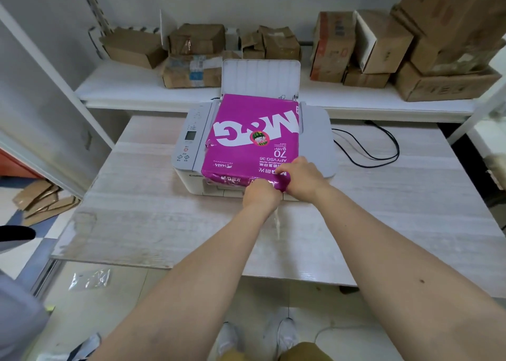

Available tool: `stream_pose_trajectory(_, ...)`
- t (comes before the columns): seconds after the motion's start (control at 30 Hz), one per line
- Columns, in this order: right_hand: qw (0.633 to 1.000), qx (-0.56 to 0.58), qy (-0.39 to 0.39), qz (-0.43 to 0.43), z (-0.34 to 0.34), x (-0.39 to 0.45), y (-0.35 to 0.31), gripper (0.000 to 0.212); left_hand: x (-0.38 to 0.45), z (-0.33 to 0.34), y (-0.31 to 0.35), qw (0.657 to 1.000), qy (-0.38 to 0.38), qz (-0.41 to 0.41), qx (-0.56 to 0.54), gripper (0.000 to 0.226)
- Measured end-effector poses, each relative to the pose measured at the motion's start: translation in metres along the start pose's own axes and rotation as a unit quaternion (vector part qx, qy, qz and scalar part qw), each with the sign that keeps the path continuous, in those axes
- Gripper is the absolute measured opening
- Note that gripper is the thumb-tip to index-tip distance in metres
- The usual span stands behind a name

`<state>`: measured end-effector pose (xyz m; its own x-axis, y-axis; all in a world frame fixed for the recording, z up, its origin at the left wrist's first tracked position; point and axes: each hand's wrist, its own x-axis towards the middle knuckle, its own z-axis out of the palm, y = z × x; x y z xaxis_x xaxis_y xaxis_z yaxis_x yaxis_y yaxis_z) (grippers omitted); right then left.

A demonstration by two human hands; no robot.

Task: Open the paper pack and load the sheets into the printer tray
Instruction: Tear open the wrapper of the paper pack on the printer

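Observation:
A magenta paper pack [246,130] with white lettering lies flat on top of the white printer [189,139] on the table. The printer's rear tray [260,77] stands raised behind the pack, with no sheets showing in it. My left hand [261,193] grips the pack's near end wrapper at its lower edge. Beside it, my right hand [299,176] pinches the wrapper at the pack's near right corner, where the magenta wrap is bunched. The wrapper is slightly torn at the pack's left edge.
The pale wood-grain table [137,210] holds the printer; a black cable [377,147] loops at its right. Several cardboard boxes [377,40] fill the white shelf behind. Flattened cardboard [41,202] and a clear plastic bag [90,278] lie on the floor at left.

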<state>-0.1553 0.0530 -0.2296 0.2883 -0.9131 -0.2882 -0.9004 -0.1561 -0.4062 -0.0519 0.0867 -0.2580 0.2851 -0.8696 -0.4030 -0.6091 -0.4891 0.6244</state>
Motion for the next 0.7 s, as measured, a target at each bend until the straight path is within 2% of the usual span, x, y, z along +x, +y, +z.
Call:
stream_pose_trajectory(0.17,0.997,-0.065,0.025,-0.021,0.008,0.002,0.005,0.047,-0.002,-0.010,0.004,0.999,0.004,0.030,0.032,0.026)
stream_pose_trajectory(0.47,0.996,-0.079,0.025,-0.028,0.006,0.007,0.005,0.042,-0.002,-0.024,0.002,0.998,-0.039,0.048,-0.009,0.016)
stream_pose_trajectory(0.7,0.994,-0.101,0.008,-0.028,-0.001,0.011,0.004,0.039,0.000,-0.034,0.002,0.995,-0.079,0.061,-0.002,0.018)
